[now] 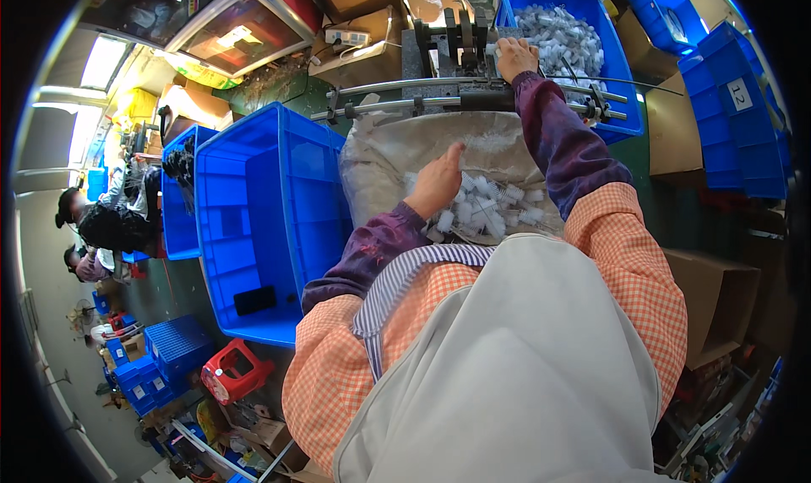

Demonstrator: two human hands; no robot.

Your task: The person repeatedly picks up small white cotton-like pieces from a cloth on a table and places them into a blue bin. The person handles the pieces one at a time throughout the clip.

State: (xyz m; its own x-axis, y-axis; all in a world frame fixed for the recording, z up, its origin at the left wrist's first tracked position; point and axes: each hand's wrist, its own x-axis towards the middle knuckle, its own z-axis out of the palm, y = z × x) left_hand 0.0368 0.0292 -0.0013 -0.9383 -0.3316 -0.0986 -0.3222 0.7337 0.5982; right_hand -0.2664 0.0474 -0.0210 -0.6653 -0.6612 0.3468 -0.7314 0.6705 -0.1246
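My left hand reaches down into a pile of small white plastic parts lying in a grey cloth sack in front of me; its fingers curl among the parts, and whether it grips any is hidden. My right hand is stretched forward to a dark metal machine with curved rails, fingers closed at the machine's top, apparently on a small white part. Both arms wear purple sleeve covers over an orange checked shirt.
A large empty blue crate with a dark flat object stands at my left. Another blue bin full of clear-white parts sits behind the machine. Stacked blue crates at the right, cardboard boxes, a red stool, people seated far left.
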